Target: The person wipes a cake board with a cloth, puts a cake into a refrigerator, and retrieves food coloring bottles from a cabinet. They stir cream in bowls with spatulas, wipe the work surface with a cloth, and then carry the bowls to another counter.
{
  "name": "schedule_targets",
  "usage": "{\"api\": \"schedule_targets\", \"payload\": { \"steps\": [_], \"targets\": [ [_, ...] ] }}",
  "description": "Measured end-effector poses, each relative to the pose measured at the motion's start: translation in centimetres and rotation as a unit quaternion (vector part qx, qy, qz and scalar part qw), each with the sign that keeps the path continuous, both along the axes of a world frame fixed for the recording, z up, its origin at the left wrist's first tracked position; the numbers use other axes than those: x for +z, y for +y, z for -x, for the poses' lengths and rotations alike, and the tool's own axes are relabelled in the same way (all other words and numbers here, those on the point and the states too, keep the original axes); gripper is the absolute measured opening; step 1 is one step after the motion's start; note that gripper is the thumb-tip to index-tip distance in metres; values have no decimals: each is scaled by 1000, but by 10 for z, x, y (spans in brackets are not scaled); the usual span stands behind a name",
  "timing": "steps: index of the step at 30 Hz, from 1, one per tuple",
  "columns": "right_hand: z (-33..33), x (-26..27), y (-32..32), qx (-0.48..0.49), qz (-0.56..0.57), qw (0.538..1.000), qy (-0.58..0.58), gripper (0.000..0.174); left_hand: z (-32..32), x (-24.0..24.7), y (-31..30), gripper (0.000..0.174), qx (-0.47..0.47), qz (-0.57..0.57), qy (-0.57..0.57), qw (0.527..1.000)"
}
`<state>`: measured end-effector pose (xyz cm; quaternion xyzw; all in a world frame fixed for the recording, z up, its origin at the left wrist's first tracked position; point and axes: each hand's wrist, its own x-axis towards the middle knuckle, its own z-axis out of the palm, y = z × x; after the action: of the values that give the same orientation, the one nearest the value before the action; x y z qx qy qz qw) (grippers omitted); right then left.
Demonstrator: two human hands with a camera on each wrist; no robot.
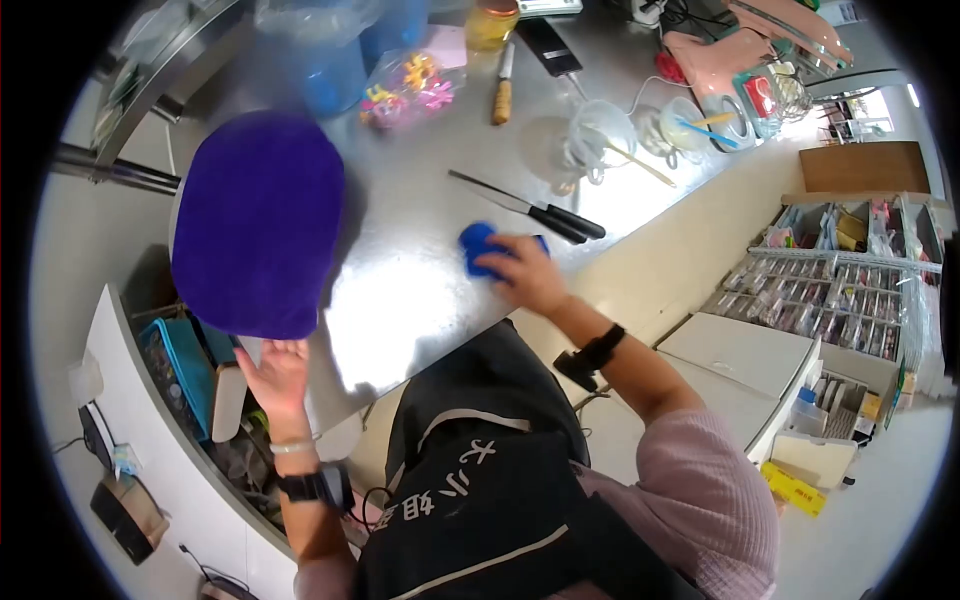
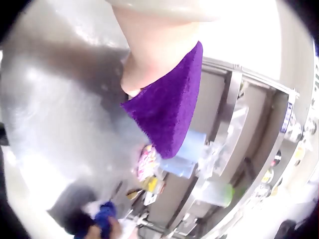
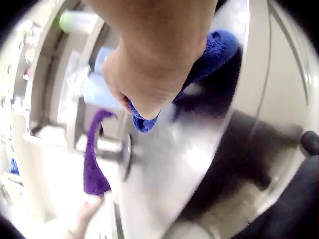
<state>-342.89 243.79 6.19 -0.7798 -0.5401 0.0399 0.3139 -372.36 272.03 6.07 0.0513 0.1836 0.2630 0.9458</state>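
Observation:
My left hand (image 1: pixel 276 380) is palm up at the near edge of a large rounded purple piece with a velvety surface (image 1: pixel 258 225). Its thumb is spread and its fingertips touch that edge. In the right wrist view the purple piece (image 3: pixel 93 164) sits on a stand with a short stem and round foot (image 3: pixel 128 157). My right hand (image 1: pixel 528 275) grips a bunched blue cloth (image 1: pixel 478 246) on the steel table (image 1: pixel 400 300). Part of the cloth (image 3: pixel 219 47) sticks out past the hand in the right wrist view.
Black-handled knives (image 1: pixel 565 222) lie just beyond the right hand. Farther back are a wooden-handled knife (image 1: pixel 501 100), a phone (image 1: pixel 549 47), cups with spatulas (image 1: pixel 602 135), a bag of colourful decorations (image 1: pixel 410 90) and a pink stand mixer (image 1: pixel 700 65). A metal shelf (image 1: pixel 170 75) stands left.

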Motion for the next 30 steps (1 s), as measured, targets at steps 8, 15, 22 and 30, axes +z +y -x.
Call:
{"api": "schedule_targets", "payload": {
  "steps": [8, 15, 22, 30],
  "targets": [
    [-48, -10, -20, -183, 147, 972, -17, 49, -143, 4, -134, 39, -295, -22, 276, 915],
    [-29, -17, 42, -139, -26, 949, 282, 43, -225, -7, -181, 57, -143, -661, 515, 526],
    [-92, -42, 90, -53, 30, 998, -24, 45, -214, -38, -172, 65, -139, -775, 536, 304],
    [-110, -41, -97, -47, 68, 997, 3, 46, -261, 11, -168, 54, -115, -795, 501, 322]
  ]
}}
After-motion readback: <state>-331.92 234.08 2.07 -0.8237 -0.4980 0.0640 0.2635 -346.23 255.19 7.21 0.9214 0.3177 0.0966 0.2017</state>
